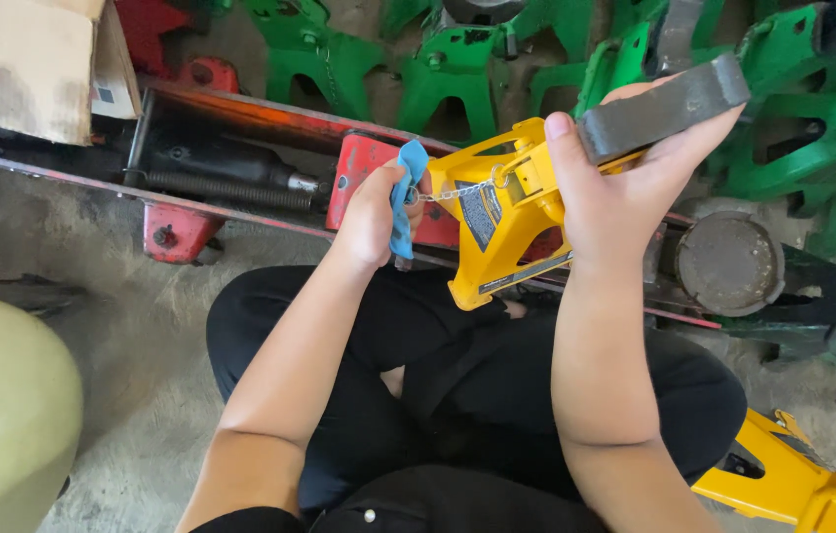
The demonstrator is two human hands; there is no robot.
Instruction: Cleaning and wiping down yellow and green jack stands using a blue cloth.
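Bare forearms, black trousers, black top

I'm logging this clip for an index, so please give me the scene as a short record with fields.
left hand: closed on a blue cloth against the yellow jack stand
right hand: grips the stand's dark grey top bar
stand detail: small chain hangs on its side
posture: seated, black trousers, stand held over the lap
behind: green jack stands, red floor jack, cardboard box
lower right: another yellow stand
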